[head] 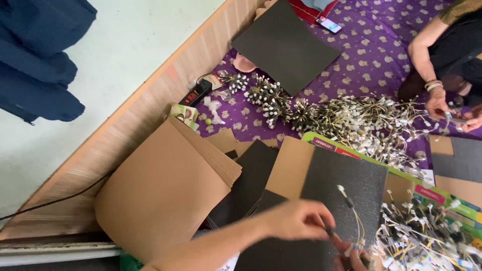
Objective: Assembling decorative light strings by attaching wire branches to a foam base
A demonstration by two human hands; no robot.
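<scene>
Wire lead upright, apparently pinched between both hands.

Both of the person's hands, left hand and right hand, are bare, the forearm unsleeved.

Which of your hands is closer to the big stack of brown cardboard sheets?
Left. The left hand is just right of the brown cardboard stack, over the dark foam sheet. The right hand is farther right, at the bottom edge, pinching a yellow wire.
</scene>
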